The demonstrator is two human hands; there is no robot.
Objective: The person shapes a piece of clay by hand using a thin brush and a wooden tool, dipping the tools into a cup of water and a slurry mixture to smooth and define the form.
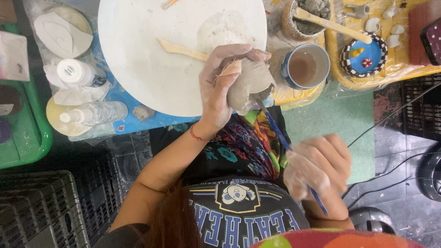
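Left hand is cupping the grey clay piece in a full grip above the counter's white round board while right hand is pinching a blue-handled brush against it; excess pressure could dent soft clay.

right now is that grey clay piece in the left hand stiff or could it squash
The clay piece looks soft and damp, so it probably dents under a tight grip. Its ragged, thin rim may tear. The left hand cradles it, suggesting some weight.
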